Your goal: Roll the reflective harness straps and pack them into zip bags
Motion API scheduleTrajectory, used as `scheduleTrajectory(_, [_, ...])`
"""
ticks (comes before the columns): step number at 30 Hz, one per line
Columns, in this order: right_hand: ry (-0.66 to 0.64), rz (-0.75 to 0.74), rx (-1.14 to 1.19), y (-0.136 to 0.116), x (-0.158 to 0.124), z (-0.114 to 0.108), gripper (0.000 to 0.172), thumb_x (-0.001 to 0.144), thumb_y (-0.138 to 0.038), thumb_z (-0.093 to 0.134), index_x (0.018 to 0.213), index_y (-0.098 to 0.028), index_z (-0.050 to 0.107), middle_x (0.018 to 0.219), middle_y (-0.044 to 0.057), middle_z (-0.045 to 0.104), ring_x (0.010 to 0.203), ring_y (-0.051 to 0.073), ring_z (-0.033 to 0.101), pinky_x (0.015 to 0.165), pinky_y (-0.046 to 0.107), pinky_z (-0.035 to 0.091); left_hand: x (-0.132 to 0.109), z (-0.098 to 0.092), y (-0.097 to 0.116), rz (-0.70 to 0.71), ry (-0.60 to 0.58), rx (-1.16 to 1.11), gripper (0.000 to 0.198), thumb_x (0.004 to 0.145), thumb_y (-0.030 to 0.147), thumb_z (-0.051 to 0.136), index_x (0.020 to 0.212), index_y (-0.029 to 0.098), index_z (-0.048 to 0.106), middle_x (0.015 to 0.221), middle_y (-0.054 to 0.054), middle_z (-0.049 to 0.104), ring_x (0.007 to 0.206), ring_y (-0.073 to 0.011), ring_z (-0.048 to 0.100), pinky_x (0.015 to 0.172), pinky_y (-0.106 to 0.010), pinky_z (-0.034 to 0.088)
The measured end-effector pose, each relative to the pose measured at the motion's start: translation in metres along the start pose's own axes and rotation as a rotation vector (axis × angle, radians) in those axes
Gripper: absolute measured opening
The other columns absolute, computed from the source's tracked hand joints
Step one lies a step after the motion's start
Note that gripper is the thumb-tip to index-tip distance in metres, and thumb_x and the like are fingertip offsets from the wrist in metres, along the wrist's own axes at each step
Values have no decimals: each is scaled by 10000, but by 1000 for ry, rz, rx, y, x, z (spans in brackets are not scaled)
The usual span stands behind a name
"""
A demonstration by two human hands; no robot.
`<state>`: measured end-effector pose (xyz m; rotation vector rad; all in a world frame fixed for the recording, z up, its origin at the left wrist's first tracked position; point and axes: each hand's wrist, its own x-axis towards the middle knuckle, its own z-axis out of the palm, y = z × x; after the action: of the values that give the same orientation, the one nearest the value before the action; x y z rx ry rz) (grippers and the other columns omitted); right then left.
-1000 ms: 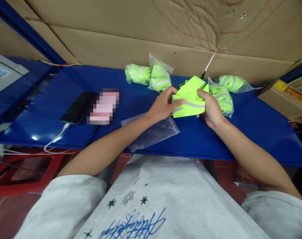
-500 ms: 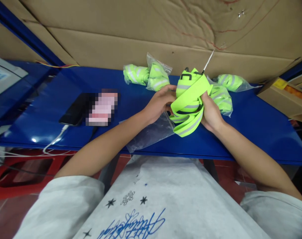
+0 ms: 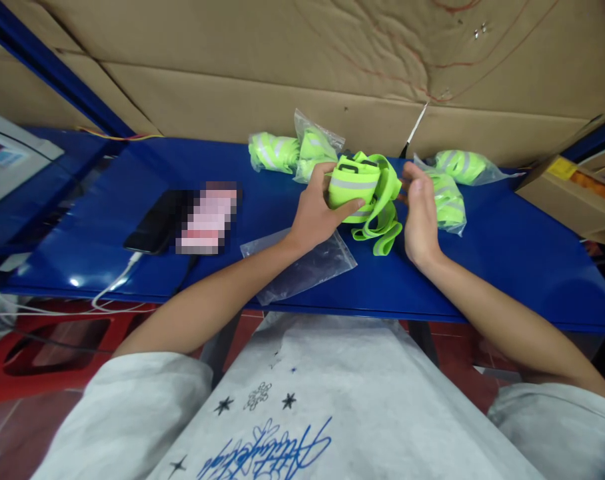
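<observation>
My left hand (image 3: 318,210) grips a rolled neon yellow-green strap (image 3: 353,190) with grey reflective stripes and black buckles, its thumb across the front. Loose loops of the strap hang at the roll's right side. Just right of these loops my right hand (image 3: 421,217) is raised with its fingers apart, holding nothing. Below my left hand a clear plastic bag (image 3: 302,267) lies flat on the blue table (image 3: 382,287). Bagged neon straps lie behind my left hand (image 3: 274,152) and beyond my right hand (image 3: 450,203).
Two phones, one black (image 3: 155,223) with a white cable and one with a pixelated screen (image 3: 207,220), lie at the left. A cardboard box (image 3: 572,200) stands at the right. Brown cardboard (image 3: 232,100) lines the back, where a thin white-tipped tool (image 3: 417,130) leans.
The strap roll has moved left and turned in my left hand, its loops now on the right. My right hand has let go of it and opened.
</observation>
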<state>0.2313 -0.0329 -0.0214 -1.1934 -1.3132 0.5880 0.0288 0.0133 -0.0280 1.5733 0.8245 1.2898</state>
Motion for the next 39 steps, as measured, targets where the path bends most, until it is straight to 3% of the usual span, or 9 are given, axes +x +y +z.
scheduleTrajectory(4, [-152, -695, -419, -20, -16, -4, 396, 1035, -373, 610, 1428, -349, 579, 1448, 73, 666, 1366, 298, 641, 1143, 531, 527, -6, 3, 10, -64, 1, -79, 759, 729, 504, 962, 1316, 299, 527, 1039, -14, 764, 1049, -260, 760, 980, -401, 576])
scheduleTrajectory(7, [-329, -868, -462, -27, -20, -3, 278, 1044, -194, 522, 1270, -291, 653, 1146, 46, 781, 1085, 233, 758, 965, 417, 599, -4, 4, 15, -238, 93, -254, 574, 783, 453, 926, 1193, 261, 573, 996, -6, 773, 928, -204, 755, 830, -311, 582])
scheduleTrajectory(12, [-223, -507, -577, -11, -1, -11, 267, 1087, -374, 490, 1234, -219, 650, 1169, 121, 731, 989, 259, 737, 863, 446, 611, 6, -4, 17, -419, 71, -504, 251, 950, 424, 750, 1052, 204, 685, 996, -24, 768, 869, -169, 725, 696, -264, 550])
scheduleTrajectory(19, [-359, -249, -380, -6, 0, -9, 1058, 777, -763, 812, 1604, -254, 391, 1620, 171, 505, 1509, 438, 495, 1234, 664, 454, 2, -1, 25, -564, -144, -621, 186, 953, 359, 726, 955, 173, 736, 830, -10, 742, 743, -145, 704, 673, -246, 559])
scheduleTrajectory(24, [-376, 320, 74, -20, -8, -1, 846, 662, -596, 954, 1353, -261, 599, 1291, 79, 752, 1180, 336, 742, 1077, 570, 616, 6, -3, 16, -687, -201, -479, 397, 932, 596, 736, 912, 200, 741, 853, -41, 766, 777, -198, 743, 667, -295, 601])
scheduleTrajectory(27, [-343, 518, 264, -22, -4, -2, 625, 667, -495, 971, 1162, -249, 678, 1189, 59, 794, 1079, 294, 778, 1038, 513, 646, 9, -4, 10, -547, -189, -380, 592, 853, 760, 750, 1147, 246, 746, 1164, -60, 783, 1115, -286, 766, 895, -382, 655])
scheduleTrajectory(31, [-264, 498, 303, -21, 2, -6, 582, 722, -439, 928, 1218, -259, 682, 1160, 45, 806, 1063, 299, 793, 984, 504, 670, 9, -4, 2, -185, -208, -230, 952, 594, 559, 1024, 1416, 319, 607, 1548, -50, 608, 1459, -352, 597, 1191, -470, 544])
scheduleTrajectory(36, [-302, 264, 149, -22, 2, -11, 726, 804, -435, 828, 1473, -332, 565, 1422, 33, 709, 1274, 302, 712, 1070, 517, 626, 17, -11, -10, -379, 1, -290, 669, 743, 514, 910, 1295, 259, 629, 1332, -87, 756, 1282, -356, 718, 1042, -503, 642])
scheduleTrajectory(39, [-321, 24, -125, -19, 1, -13, 529, 827, -341, 742, 1343, -312, 623, 1457, 20, 655, 1339, 298, 637, 1121, 502, 577, 27, -21, -12, -392, 55, -412, 472, 855, 538, 782, 1208, 243, 674, 1348, -82, 766, 1299, -348, 710, 1068, -502, 640])
